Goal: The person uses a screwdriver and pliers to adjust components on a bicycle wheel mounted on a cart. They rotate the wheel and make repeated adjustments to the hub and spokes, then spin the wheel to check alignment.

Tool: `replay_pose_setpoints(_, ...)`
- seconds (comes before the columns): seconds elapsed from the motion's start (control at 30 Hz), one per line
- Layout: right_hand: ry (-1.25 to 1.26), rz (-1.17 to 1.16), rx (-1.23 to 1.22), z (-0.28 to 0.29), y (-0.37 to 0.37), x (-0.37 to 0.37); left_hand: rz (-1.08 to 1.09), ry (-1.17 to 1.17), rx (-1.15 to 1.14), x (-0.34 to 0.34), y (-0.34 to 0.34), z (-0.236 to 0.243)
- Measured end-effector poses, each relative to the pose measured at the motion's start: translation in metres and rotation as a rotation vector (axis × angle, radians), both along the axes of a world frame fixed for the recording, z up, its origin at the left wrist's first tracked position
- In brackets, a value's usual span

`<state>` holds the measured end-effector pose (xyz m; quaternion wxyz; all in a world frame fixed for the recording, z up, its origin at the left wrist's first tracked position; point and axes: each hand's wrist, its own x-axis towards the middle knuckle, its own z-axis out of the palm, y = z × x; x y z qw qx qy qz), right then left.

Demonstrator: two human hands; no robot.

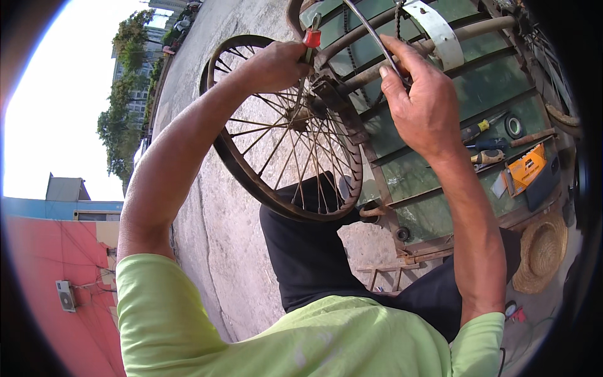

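My left hand (pixel 275 66) is closed around a red-handled tool (pixel 311 39), whose red part sticks up past the fingers. This hand is over the upper rim of a spoked wheel (pixel 250 179), close to its hub (pixel 298 118). The fingertips and the tool's lower end are partly hidden. In my right hand (pixel 426 103) is a thin metal rod (pixel 370 30), pinched between thumb and fingers and slanting up to the left over the rusty frame tube (pixel 364 78). A chain (pixel 347 38) hangs beside the tube, and a pale curved metal guard (pixel 438 34) lies beyond my right hand.
On the green slatted cart bed (pixel 418 173) lie a yellow-and-black screwdriver (pixel 475 129), a tape roll (pixel 514 125), a wooden-handled tool (pixel 487 157) and an orange packet (pixel 526 168). A straw hat (pixel 540 253) rests at the right. My dark-trousered leg (pixel 301 251) is below the wheel.
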<state>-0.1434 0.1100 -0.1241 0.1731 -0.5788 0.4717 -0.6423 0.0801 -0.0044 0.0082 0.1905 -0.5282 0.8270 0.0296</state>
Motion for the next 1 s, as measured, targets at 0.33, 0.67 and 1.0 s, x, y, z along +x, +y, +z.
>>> replay_pose_setpoints(0.33, 0.095, -0.024, -0.05, 0.001, 0.0, 0.015, -0.116, -0.09, -0.082, 0.001, 0.005, -0.002)
replay_pose_setpoints(0.67, 0.04, 0.021, -0.06, -0.001, -0.002, 0.014, -0.036, -0.069, -0.079, -0.001, 0.016, -0.003)
replay_pose_setpoints(1.0, 0.022, 0.049, -0.044, 0.004, 0.003, 0.011, 0.007, -0.072, -0.12, -0.007, 0.034, -0.005)
